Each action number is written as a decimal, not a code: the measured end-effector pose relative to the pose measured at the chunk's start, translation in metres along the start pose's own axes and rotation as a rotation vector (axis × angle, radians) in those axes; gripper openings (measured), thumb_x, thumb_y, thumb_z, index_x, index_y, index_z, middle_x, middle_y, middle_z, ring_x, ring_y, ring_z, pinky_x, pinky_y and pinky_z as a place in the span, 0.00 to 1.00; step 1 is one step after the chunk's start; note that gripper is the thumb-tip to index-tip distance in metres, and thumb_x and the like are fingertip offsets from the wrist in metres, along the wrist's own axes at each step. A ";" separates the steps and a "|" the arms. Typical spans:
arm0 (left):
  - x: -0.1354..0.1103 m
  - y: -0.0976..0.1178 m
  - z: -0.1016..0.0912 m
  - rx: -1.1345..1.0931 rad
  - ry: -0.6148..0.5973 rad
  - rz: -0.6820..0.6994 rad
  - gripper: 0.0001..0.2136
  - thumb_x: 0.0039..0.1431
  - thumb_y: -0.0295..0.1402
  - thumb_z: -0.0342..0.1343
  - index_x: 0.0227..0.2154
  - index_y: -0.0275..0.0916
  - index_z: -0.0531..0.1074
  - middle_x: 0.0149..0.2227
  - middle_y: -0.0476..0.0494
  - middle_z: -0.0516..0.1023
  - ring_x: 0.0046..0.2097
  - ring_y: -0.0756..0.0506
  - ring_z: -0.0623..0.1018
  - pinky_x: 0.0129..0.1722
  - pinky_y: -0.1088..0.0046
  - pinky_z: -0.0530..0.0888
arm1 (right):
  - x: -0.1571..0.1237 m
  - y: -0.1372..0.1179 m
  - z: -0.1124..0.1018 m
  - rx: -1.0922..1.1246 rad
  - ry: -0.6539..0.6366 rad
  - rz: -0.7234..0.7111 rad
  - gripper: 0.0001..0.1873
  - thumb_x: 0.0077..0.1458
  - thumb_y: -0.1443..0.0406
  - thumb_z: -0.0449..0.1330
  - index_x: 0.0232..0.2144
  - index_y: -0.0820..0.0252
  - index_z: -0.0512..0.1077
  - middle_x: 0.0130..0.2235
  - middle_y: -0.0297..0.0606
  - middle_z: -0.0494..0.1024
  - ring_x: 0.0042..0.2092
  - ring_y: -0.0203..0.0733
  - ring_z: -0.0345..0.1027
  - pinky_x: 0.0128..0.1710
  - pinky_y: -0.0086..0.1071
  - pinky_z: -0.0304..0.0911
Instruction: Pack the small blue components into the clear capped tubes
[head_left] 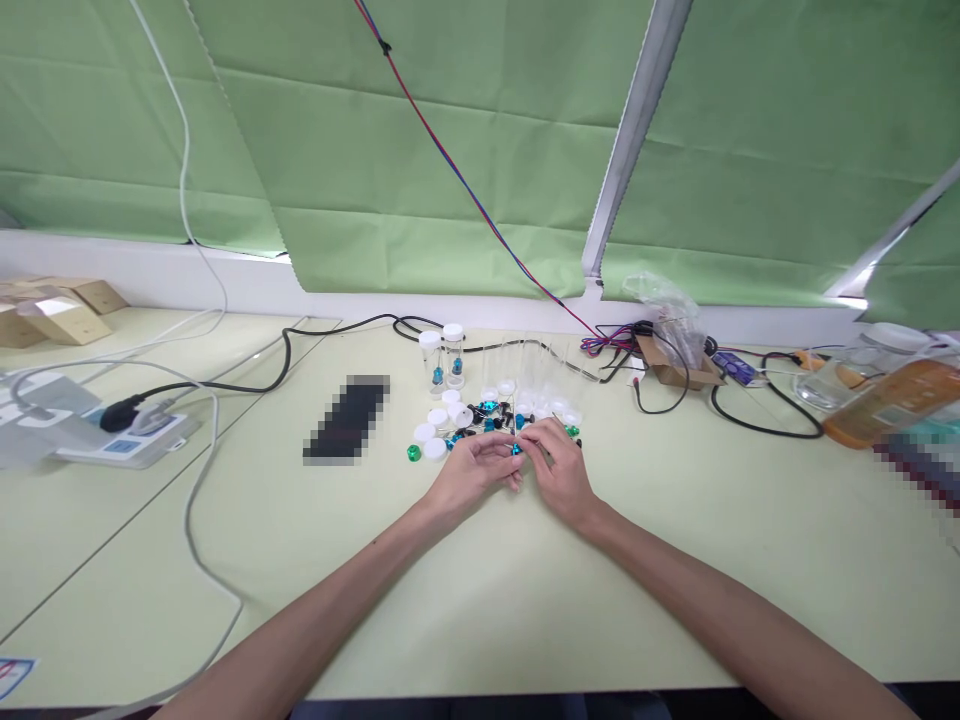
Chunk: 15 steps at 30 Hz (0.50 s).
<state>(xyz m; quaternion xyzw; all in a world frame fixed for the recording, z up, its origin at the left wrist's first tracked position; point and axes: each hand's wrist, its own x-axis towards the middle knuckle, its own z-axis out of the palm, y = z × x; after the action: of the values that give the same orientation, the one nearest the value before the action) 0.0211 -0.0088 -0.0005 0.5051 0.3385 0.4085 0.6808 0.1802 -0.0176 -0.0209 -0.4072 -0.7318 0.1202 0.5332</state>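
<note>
Position of the small blue piece point(516, 449)

Nearest me, my forearms crossed the bare front of the table point(600, 610) and met near its middle. My left hand point(480, 465) was half curled, holding the small blue piece at its fingertips. My right hand point(559, 468) came from the other side, thumb and forefinger drawn narrow against it; whether they gripped it, I could not tell.

Key relation: the piece sat in the gap between my hands, right of the left palm, left of the right one. Both were about equally near. Its long axis was too small to read.

Just beyond lay a loose pile of blue, black and green parts point(489, 407), with a green part point(414, 453) apart at the left and white caps point(433, 448) beside it. Farther back stood clear tubes point(531, 365) and, to their left, two upright capped tubes point(430, 362), each with blue inside. Farthest: a black cable point(337, 330), a cardboard box point(679, 372), then green blinds point(450, 150).
</note>
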 end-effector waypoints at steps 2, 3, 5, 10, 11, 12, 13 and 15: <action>0.000 0.000 0.000 -0.004 -0.002 0.004 0.17 0.45 0.36 0.69 0.37 0.33 0.76 0.27 0.47 0.75 0.27 0.49 0.77 0.30 0.71 0.75 | 0.000 0.000 0.000 -0.004 -0.001 0.001 0.09 0.64 0.68 0.53 0.35 0.55 0.73 0.35 0.40 0.73 0.39 0.44 0.66 0.40 0.39 0.64; 0.000 0.000 0.000 -0.005 -0.003 0.003 0.17 0.45 0.36 0.69 0.37 0.33 0.76 0.27 0.47 0.75 0.27 0.49 0.77 0.30 0.71 0.75 | 0.000 -0.001 -0.001 -0.005 -0.001 0.002 0.09 0.64 0.67 0.53 0.35 0.55 0.73 0.35 0.40 0.73 0.39 0.44 0.66 0.40 0.39 0.64; -0.001 0.000 0.001 -0.010 0.000 0.000 0.17 0.45 0.36 0.69 0.37 0.32 0.77 0.27 0.46 0.75 0.27 0.49 0.77 0.31 0.71 0.75 | 0.001 -0.001 -0.001 -0.003 0.003 0.002 0.10 0.64 0.68 0.53 0.35 0.55 0.74 0.34 0.40 0.72 0.39 0.44 0.66 0.40 0.39 0.64; -0.002 0.002 0.003 -0.020 0.011 -0.007 0.18 0.44 0.37 0.69 0.37 0.32 0.77 0.27 0.45 0.76 0.27 0.49 0.76 0.32 0.69 0.75 | 0.001 -0.001 -0.001 0.004 0.020 -0.009 0.09 0.63 0.68 0.54 0.34 0.56 0.74 0.34 0.39 0.73 0.38 0.43 0.65 0.39 0.39 0.63; -0.002 0.002 0.003 -0.020 0.011 -0.006 0.18 0.44 0.37 0.69 0.37 0.32 0.77 0.27 0.45 0.76 0.27 0.49 0.76 0.32 0.69 0.75 | 0.001 -0.001 -0.001 0.002 0.020 -0.011 0.09 0.63 0.68 0.54 0.34 0.56 0.74 0.33 0.39 0.73 0.38 0.43 0.65 0.40 0.39 0.63; -0.002 0.002 0.003 -0.021 0.010 -0.003 0.18 0.44 0.37 0.69 0.37 0.32 0.77 0.27 0.45 0.76 0.27 0.49 0.76 0.32 0.69 0.75 | 0.001 -0.001 -0.001 -0.001 0.019 -0.012 0.09 0.63 0.68 0.54 0.34 0.56 0.73 0.33 0.39 0.73 0.38 0.43 0.65 0.40 0.39 0.63; -0.002 0.002 0.003 -0.021 0.008 0.000 0.18 0.44 0.37 0.69 0.37 0.32 0.77 0.27 0.45 0.76 0.27 0.49 0.76 0.32 0.70 0.75 | 0.002 -0.001 -0.002 -0.004 0.020 -0.014 0.09 0.64 0.68 0.54 0.33 0.56 0.73 0.33 0.39 0.73 0.37 0.43 0.65 0.41 0.39 0.63; -0.003 0.002 0.003 -0.019 0.009 0.002 0.17 0.45 0.37 0.69 0.36 0.32 0.77 0.27 0.45 0.76 0.26 0.49 0.76 0.32 0.70 0.75 | 0.001 -0.001 -0.002 -0.010 0.021 -0.014 0.10 0.64 0.68 0.54 0.33 0.55 0.73 0.33 0.39 0.73 0.37 0.43 0.65 0.41 0.40 0.63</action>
<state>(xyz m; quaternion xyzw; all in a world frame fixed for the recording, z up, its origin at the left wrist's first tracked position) 0.0222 -0.0120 0.0024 0.4973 0.3372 0.4143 0.6837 0.1810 -0.0180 -0.0184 -0.4059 -0.7295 0.1086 0.5398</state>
